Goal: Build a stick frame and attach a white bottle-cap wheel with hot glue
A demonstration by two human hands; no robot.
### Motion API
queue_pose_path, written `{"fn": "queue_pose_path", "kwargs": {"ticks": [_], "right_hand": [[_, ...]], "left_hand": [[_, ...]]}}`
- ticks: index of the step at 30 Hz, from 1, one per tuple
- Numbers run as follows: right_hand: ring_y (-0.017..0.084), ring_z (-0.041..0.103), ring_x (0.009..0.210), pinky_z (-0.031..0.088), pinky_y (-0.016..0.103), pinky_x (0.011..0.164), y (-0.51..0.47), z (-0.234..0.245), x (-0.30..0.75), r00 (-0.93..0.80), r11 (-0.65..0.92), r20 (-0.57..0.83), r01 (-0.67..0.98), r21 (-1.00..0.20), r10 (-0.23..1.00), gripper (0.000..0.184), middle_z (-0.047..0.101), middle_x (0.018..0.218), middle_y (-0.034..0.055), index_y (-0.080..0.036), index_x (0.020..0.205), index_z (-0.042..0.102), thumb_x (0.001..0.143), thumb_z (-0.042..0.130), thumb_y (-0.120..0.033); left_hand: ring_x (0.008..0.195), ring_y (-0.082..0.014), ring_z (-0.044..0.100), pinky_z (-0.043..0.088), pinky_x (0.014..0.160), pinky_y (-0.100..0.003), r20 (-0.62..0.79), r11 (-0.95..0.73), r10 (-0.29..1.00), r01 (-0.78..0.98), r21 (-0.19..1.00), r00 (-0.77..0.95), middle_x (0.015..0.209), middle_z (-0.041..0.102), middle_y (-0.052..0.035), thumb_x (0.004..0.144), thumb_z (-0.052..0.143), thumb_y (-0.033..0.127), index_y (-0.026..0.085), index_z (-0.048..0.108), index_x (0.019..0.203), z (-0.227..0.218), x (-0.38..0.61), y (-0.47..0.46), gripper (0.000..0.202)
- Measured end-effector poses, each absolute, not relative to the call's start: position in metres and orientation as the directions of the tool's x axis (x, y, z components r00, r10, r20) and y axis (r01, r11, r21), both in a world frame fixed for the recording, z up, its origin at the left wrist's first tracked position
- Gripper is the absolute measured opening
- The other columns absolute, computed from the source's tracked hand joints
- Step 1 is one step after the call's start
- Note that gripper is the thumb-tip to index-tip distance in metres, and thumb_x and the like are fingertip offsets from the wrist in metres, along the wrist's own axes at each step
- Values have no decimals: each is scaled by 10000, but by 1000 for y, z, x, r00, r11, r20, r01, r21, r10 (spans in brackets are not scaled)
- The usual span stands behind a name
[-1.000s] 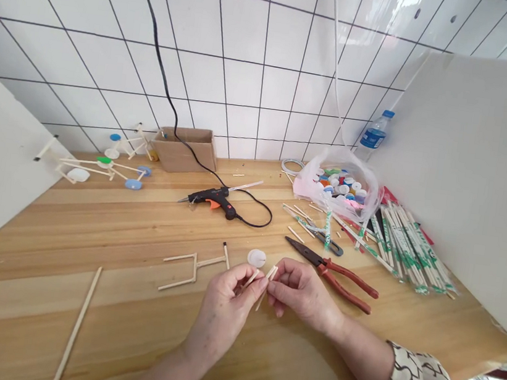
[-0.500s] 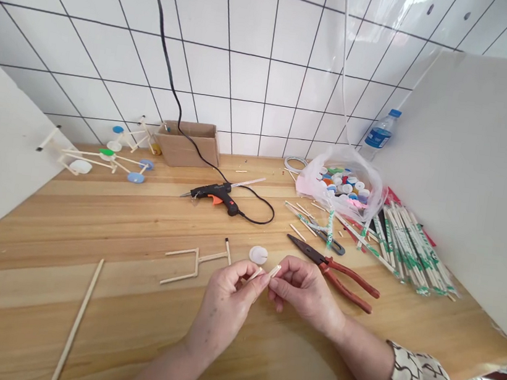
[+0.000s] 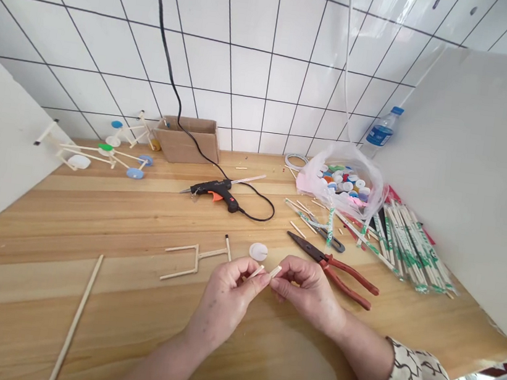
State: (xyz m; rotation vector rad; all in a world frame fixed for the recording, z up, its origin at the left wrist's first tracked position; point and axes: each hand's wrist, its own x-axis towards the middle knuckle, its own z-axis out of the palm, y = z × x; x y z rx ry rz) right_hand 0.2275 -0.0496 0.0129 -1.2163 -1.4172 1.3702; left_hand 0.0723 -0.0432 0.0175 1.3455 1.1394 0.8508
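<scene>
My left hand [image 3: 228, 296] pinches a short pale wooden stick piece [image 3: 256, 271] between thumb and fingers. My right hand [image 3: 308, 287] holds another short wooden piece [image 3: 275, 271], its tip close to the first; I cannot tell whether they touch. Just above my hands lies a white plastic disc [image 3: 258, 251]. Left of them, a flat frame of glued wooden sticks [image 3: 194, 263] rests on the wooden tabletop [image 3: 137, 224]. Red-handled pliers [image 3: 340, 271] lie to the right of my right hand.
A black glue gun [image 3: 216, 191] with its cord lies mid-table. Behind it stand a cardboard box [image 3: 187, 141] and stick models with bottle-cap wheels [image 3: 103, 158]. At right are a bag of bottle caps [image 3: 340, 186], bundled wrapped sticks [image 3: 413, 251] and a water bottle [image 3: 380, 132].
The whole scene has shifted slightly up in view as the camera moved. My hands stay close together, still holding the short pieces.
</scene>
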Motion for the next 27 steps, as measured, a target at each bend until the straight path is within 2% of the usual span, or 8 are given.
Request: {"fn": "queue_pose_path", "kwargs": {"ticks": [5, 10, 12, 17, 19, 25, 27], "right_hand": [[93, 419, 511, 359, 220, 488, -50, 14, 230, -206, 107, 49, 280, -954, 977, 258, 523, 560, -19, -173, 644, 563, 775, 613, -390], [103, 441, 548, 378, 223, 518, -50, 14, 231, -235, 186, 111, 328, -926, 966, 193, 545, 586, -10, -175, 668, 593, 805, 574, -311], [109, 467, 564, 398, 231, 535, -49, 15, 231, -226, 148, 83, 288, -946, 971, 195, 570, 608, -2, -174, 695, 612, 796, 592, -340], [96, 517, 538, 440, 222, 510, -47, 17, 231, -230, -56, -59, 17, -998, 971, 273, 622, 667, 9, -159, 796, 646, 726, 673, -422], [81, 514, 500, 444, 212, 489, -47, 17, 231, -236, -98, -86, -41, -994, 968, 280, 623, 648, 2, -153, 790, 652, 714, 688, -420], [75, 521, 420, 432, 206, 438, -46, 24, 232, -192, -123, -113, -40, -992, 975, 298, 604, 543, -14, -144, 663, 620, 699, 701, -429], [77, 520, 407, 428, 210, 432, -43, 27, 235, -164, -129, -122, -30, -991, 979, 311, 604, 527, -15, -148, 643, 611, 685, 709, -440]], "left_hand": [[507, -86, 303, 252, 476, -212, -141, 99, 950, 160, 982, 279, 529, 365, 52, 760, 558, 381, 168, 499, 576, 20, 74, -43, 288], [539, -97, 319, 263, 492, -213, -152, 93, 941, 200, 975, 303, 580, 375, 45, 778, 505, 374, 176, 492, 637, 19, 75, -44, 243], [538, -99, 318, 265, 493, -213, -156, 95, 941, 206, 974, 299, 578, 364, 47, 781, 493, 369, 181, 477, 640, 18, 74, -45, 236], [524, -98, 336, 280, 485, -209, -157, 103, 942, 190, 976, 298, 566, 392, 48, 773, 498, 343, 178, 501, 646, 18, 74, -45, 208], [528, -98, 355, 294, 491, -208, -154, 102, 939, 177, 979, 307, 576, 428, 41, 776, 504, 331, 173, 511, 643, 19, 75, -45, 206], [516, -100, 372, 290, 470, -208, -108, 25, 940, 249, 968, 325, 581, 461, 30, 810, 506, 368, 172, 537, 644, 17, 73, -45, 260], [546, -119, 430, 323, 495, -216, -57, -33, 957, 303, 952, 284, 602, 503, 14, 833, 477, 405, 175, 568, 670, 17, 68, -42, 296]]}}
